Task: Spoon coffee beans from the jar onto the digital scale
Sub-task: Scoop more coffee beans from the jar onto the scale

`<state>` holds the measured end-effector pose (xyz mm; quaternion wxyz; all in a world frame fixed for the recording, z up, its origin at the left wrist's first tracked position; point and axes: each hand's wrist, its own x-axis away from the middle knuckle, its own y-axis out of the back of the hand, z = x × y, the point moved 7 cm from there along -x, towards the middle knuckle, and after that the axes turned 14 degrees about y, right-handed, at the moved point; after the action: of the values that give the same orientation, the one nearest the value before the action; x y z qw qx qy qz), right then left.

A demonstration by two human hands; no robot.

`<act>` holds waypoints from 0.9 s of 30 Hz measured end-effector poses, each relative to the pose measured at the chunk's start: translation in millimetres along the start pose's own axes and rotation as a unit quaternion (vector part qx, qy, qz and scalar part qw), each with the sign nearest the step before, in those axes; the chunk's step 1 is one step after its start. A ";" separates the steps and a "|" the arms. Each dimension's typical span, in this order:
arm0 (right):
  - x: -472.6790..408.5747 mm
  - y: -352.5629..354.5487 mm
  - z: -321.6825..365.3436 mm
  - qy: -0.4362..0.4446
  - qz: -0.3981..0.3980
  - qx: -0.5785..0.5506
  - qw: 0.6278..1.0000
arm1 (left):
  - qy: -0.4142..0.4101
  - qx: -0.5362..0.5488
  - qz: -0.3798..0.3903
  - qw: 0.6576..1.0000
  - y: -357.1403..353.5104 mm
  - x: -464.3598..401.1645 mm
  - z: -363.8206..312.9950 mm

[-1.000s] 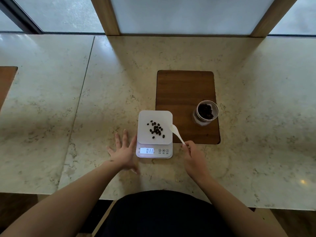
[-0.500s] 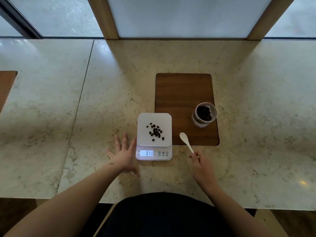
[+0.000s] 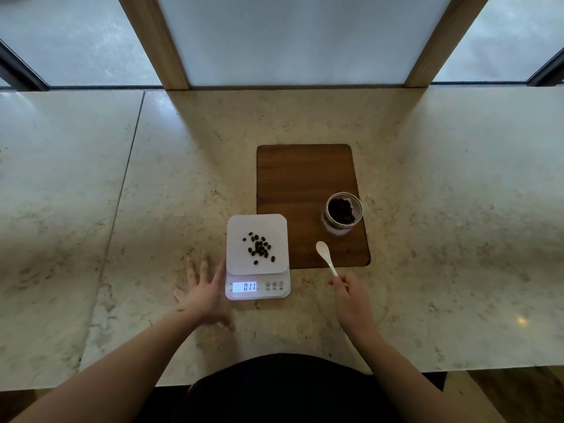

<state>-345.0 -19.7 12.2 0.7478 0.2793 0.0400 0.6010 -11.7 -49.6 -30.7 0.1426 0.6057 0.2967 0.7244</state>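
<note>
A white digital scale (image 3: 238, 227) stands on the marble counter, its lit display reading 011. Several dark coffee beans (image 3: 259, 248) lie scattered on its platform. An open glass jar (image 3: 343, 212) with coffee beans inside stands on the near right part of a brown wooden board (image 3: 302, 181). My right hand (image 3: 352, 300) pinches the handle end of a white spoon (image 3: 326, 256), whose empty bowl hovers over the board's near edge, between scale and jar. My left hand (image 3: 203, 293) lies flat on the counter with fingers spread, touching the scale's left side.
The marble counter (image 3: 152, 193) has a seam running down its left part. Wooden window posts (image 3: 158, 41) rise behind it at the back. The counter's near edge runs just in front of my body.
My right hand has carried the spoon from over the scale's right edge to the right and nearer to me. The view has shifted slightly. Left hand and scale reading are unchanged.
</note>
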 end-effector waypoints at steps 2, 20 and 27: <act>0.1 1.2 -1.7 -0.005 -0.006 0.001 1.000 | 0.000 -0.001 0.002 1.000 1.2 1.4 -0.5; -25.5 48.7 52.9 0.082 0.026 0.036 0.996 | 0.004 0.001 0.012 1.000 2.4 2.5 -1.7; -83.8 103.2 110.2 0.221 -0.029 0.270 0.937 | -0.003 0.009 0.001 1.000 0.9 0.0 -1.1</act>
<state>-414.9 -125.0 129.9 0.6336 0.3296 0.3725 0.5926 -12.6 -50.6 -30.3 0.1376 0.6093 0.3024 0.7200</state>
